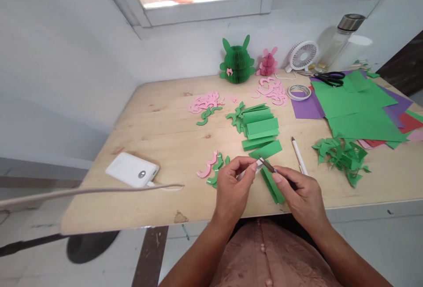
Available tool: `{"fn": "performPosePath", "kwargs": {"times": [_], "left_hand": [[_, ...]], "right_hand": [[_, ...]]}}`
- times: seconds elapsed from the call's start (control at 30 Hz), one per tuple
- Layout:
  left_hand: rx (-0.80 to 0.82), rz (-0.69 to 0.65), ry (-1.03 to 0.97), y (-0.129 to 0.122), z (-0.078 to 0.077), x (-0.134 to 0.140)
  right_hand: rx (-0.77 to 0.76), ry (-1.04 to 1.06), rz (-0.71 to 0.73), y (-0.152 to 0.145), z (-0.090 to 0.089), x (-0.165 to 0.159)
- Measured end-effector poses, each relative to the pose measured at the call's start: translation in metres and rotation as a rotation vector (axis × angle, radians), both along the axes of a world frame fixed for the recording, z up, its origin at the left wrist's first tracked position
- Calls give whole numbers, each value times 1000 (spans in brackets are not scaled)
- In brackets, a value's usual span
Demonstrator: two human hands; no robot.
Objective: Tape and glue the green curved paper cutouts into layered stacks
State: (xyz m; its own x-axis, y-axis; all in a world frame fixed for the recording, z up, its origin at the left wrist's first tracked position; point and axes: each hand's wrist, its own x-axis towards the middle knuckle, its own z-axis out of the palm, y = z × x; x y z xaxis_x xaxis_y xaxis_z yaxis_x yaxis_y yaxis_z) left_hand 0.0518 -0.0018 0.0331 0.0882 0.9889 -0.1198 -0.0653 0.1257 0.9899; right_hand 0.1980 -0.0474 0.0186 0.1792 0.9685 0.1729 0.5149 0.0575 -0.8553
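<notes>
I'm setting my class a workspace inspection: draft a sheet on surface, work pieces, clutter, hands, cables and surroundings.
Surface: wooden table, with a dark patch at the near edge.
Work pieces: folded green strips beyond the hands.
Clutter: green scraps to the right; pink scraps farther back; pen; tape; black scissors on paper sheets.
Left hand: pinching a white piece.
Right hand: holding a dark tool, type unclear.
Cables: white cable at the power bank; pale cord from the left; thin cord by the fan.
Surroundings: white wall and window behind.
</notes>
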Motion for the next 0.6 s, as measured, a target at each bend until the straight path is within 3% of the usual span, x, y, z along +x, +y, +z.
{"fn": "performPosePath", "kwargs": {"times": [0.6], "left_hand": [[-1, 13, -7, -4, 0, 0]], "right_hand": [[-7, 12, 0, 0, -2, 0]]}}
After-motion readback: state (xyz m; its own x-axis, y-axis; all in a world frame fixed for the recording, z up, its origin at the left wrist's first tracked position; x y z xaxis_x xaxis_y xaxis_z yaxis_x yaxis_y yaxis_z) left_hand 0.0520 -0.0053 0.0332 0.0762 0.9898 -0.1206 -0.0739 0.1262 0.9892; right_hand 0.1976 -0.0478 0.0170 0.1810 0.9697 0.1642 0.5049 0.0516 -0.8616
